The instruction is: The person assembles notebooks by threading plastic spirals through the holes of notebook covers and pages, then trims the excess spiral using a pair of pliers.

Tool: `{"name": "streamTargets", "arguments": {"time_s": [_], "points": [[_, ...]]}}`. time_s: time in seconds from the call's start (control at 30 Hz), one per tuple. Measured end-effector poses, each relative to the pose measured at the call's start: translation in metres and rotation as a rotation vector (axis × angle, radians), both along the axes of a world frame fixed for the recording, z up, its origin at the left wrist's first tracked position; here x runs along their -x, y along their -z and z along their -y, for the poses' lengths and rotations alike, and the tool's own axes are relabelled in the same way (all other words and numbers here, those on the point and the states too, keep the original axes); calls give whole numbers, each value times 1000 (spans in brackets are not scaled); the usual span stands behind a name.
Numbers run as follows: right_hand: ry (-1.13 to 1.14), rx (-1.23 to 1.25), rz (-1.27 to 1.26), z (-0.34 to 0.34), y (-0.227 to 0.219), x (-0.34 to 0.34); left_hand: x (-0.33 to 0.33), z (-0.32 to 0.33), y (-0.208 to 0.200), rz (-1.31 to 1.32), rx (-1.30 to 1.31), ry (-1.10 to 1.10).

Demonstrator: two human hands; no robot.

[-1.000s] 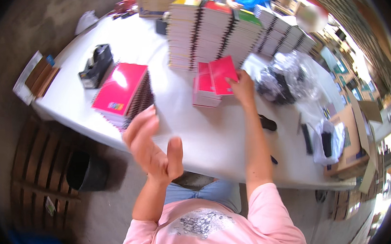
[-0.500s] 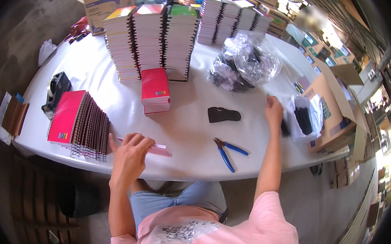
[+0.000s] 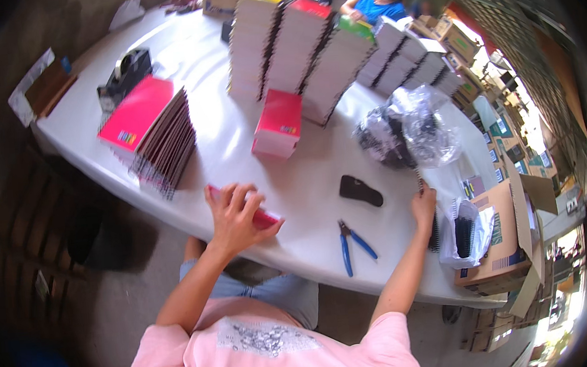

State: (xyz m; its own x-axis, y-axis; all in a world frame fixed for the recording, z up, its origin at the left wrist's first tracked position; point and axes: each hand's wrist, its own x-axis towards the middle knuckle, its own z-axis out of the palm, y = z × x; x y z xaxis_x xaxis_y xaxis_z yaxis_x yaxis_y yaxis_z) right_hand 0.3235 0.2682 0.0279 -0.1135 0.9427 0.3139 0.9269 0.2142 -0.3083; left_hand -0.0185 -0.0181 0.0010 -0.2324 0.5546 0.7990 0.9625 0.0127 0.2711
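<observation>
Near the table's front edge, my left hand [image 3: 235, 219] is closed around a red-covered notebook [image 3: 264, 219], with the fingers over its top. My right hand [image 3: 424, 208], to the right, pinches a thin black spiral binding coil [image 3: 419, 179] that sticks up from the fingers. More dark coils [image 3: 435, 234] lie beside that wrist. Between the hands are blue-handled cutting pliers [image 3: 346, 250], jaws pointing away, and a flat black shaped piece [image 3: 361, 190]. Beyond my left hand stands a small stack of red-covered notebooks [image 3: 280, 113].
Spiral-bound red notebooks [image 3: 140, 116] are piled at left, by a black tape dispenser [image 3: 123, 79]. Tall notebook stacks [image 3: 290, 49] stand at the back. A clear plastic bag [image 3: 430, 124] and a cardboard box [image 3: 493, 226] occupy the right. A person in blue [image 3: 379, 1] sits beyond.
The view has turned, so the table appears tilted. My left hand now wraps over the notebook from above. A coil now shows upright in my right hand.
</observation>
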Motion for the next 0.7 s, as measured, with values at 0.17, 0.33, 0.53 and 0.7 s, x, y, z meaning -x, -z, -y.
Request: {"name": "streamTargets", "arguments": {"time_s": [0.17, 0.33, 0.53, 0.7], "points": [[-657, 349, -614, 140, -45, 107, 8, 4, 8, 14, 11, 7], [-812, 325, -524, 199, -29, 178, 8, -1, 13, 50, -12, -36], [-821, 342, -598, 195, -19, 186, 6, -6, 12, 44, -20, -54], [-869, 528, -491, 195, -17, 184, 8, -4, 13, 62, -8, -49]]}}
